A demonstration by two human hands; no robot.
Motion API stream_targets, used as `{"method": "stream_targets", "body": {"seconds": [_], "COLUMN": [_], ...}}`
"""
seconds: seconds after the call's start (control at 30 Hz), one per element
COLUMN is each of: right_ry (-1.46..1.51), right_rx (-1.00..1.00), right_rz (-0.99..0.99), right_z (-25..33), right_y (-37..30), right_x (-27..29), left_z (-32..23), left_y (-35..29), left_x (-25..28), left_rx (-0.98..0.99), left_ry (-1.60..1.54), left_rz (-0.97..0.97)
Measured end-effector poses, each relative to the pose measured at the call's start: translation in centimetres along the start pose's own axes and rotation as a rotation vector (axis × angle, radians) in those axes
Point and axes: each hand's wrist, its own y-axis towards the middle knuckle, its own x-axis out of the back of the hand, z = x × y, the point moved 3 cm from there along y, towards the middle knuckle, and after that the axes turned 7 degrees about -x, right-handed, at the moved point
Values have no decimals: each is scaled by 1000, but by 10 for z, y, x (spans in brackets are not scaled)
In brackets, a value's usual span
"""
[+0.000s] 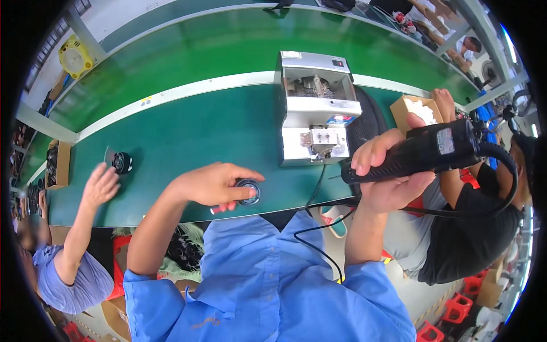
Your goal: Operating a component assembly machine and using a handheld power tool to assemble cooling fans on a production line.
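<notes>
A black, corded power screwdriver point(419, 153) lies nearly level in the right hand point(393, 171), its thin bit pointing left. A small, round, dark part with a paler rim point(248, 184) sits in the left hand's point(219, 185) grip.

It's bright in here, an even, whitish indoor light, with light strips point(509, 45) glowing at the far right. The glossy green panel point(188, 54) behind the bench point(194, 137) catches a broad sheen, while the bench itself looks darker and duller. Pale highlights sit on the metal machine point(311, 105); the black tool point(413, 153) stays dark, little detail showing. Shadows fall soft. Things look fairly crisp around the middle, but toward the rim straight edges bow, distant people point(468, 48) go fuzzy, and the corners turn black.
</notes>
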Motion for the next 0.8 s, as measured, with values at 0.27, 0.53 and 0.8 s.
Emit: {"method": "stream_targets", "body": {"seconds": [0.27, 0.53, 0.8], "right_ry": [-171, -356, 132], "right_rx": [32, -16, -138], "right_rz": [-43, -35, -59], "right_z": [1, -16, -4], "right_y": [43, 55, 3], "right_x": [-21, -46, -35], "left_z": [17, 12, 15], "left_y": [10, 19, 37], "left_x": [-23, -41, -50], "left_rx": [-19, -97, -190], "left_ry": [-446, -687, -784], "left_rz": [-123, -312, -300]}}
